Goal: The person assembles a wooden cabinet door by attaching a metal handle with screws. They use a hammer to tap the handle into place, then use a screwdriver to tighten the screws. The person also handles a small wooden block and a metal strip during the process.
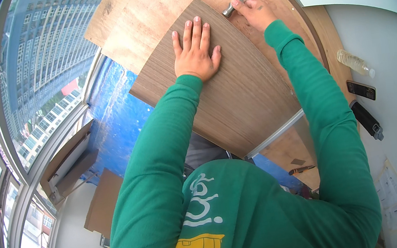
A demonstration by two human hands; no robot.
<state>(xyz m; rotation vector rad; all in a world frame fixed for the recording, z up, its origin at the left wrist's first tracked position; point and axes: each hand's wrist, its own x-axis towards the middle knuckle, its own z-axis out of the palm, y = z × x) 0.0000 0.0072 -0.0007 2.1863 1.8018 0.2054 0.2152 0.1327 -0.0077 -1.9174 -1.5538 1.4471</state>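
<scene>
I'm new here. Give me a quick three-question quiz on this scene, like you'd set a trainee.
1. What does the right hand hold?
2. True or false: the left hand is clenched in a fist.
3. Fill in: the phone lies between a black object and a ____.

Key:
1. A hammer.
2. False: the left hand lies spread on the panel.
3. Bottle.

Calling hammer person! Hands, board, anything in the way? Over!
Left hand spread on wood-grain board. Right hand holding hammer near board's edge. Orange-and-black tool near the body, off the board, seemingly not in the way.
</scene>
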